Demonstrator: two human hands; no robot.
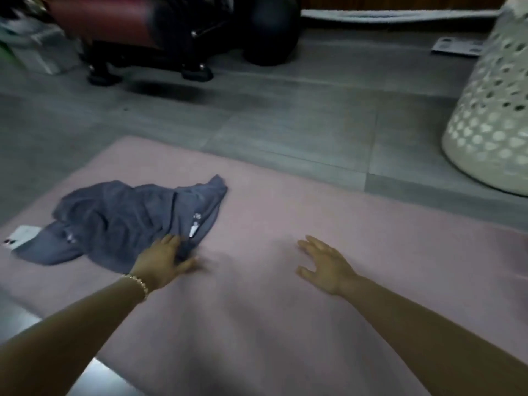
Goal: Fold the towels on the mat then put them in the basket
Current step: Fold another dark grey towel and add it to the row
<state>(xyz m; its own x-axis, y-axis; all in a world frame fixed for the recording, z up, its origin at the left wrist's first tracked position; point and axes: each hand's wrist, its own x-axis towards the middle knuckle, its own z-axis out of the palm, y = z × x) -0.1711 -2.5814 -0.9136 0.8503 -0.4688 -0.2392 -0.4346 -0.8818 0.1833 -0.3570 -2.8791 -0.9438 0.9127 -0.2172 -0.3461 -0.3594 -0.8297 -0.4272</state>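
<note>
The crumpled grey towel (128, 221) lay by the mat's (285, 324) left edge, its near corner under the left hand (163, 264), grip unclear; the right hand (325, 270) was held spread. The towel should be flattened first.
</note>
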